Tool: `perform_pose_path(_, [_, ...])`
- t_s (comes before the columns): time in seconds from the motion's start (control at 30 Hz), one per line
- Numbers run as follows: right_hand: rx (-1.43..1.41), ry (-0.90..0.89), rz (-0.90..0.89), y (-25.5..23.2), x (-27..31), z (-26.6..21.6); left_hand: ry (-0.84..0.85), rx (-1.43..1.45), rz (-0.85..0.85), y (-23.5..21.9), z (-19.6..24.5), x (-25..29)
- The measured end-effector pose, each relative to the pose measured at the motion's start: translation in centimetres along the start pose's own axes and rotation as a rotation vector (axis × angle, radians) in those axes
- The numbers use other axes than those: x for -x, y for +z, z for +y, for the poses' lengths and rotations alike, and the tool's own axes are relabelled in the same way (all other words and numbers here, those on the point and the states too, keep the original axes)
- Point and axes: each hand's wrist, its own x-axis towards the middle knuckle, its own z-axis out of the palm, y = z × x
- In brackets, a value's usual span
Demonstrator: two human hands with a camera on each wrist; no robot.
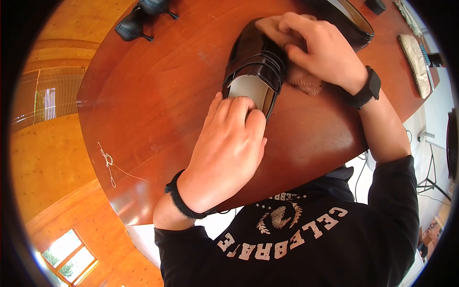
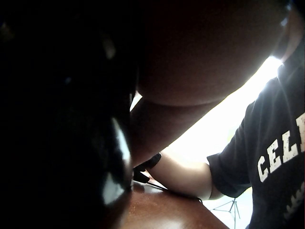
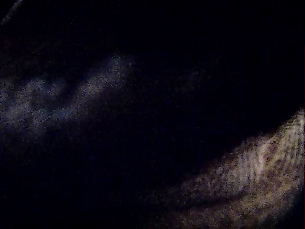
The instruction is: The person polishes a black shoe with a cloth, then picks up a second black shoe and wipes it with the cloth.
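A glossy black strapped shoe (image 1: 256, 60) lies on the table, toe pointing away, its pale insole showing. My left hand (image 1: 227, 143) grips it at the heel end, fingers curled into the opening. A brown cloth (image 1: 305, 82) is held in my right hand (image 1: 325, 52), bunched under bent fingers, with one part lying against the shoe's toe. In the left wrist view a dark glossy surface (image 2: 114, 186) fills the left side. The right wrist view is mostly black, with the ribbed cloth (image 3: 257, 162) at lower right.
Another black shoe (image 1: 351, 28) stands beyond my right hand, and black heeled shoes (image 1: 136, 24) are at the far left. A beige flat item (image 1: 415, 64) lies on the right. White string (image 1: 108, 160) rests near the table's (image 1: 158, 110) left edge.
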Motion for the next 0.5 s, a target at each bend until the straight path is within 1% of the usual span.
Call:
perform_pose_path(0.1, [0.119, 0.031, 0.172, 0.9, 0.0, 1.2, 0.003, 0.001, -0.001, -0.1, 0.0, 0.0])
perform_pose_path(0.2, [0.150, 0.076, 0.156, 0.9, 0.1, 0.9, 0.003, -0.001, 0.004, 0.0, 0.0, 0.1])
perform_pose_path(0.3, [0.132, -0.018, 0.066, 0.3, 0.0, 0.8, -0.006, -0.002, -0.001, 0.0, 0.0, 0.1])
perform_pose_path(0.4, [-0.014, -0.092, -0.185, -0.6, 0.1, 0.0, -0.009, -0.003, -0.002, 0.0, 0.1, 0.0])
perform_pose_path(0.43, [-0.077, -0.015, -0.246, -0.9, 0.0, -0.7, -0.007, -0.003, 0.000, 0.0, 0.1, 0.0])
perform_pose_path(0.5, [-0.054, 0.023, -0.277, -1.1, -0.2, -0.8, -0.005, -0.001, -0.001, -0.1, 0.1, 0.0])
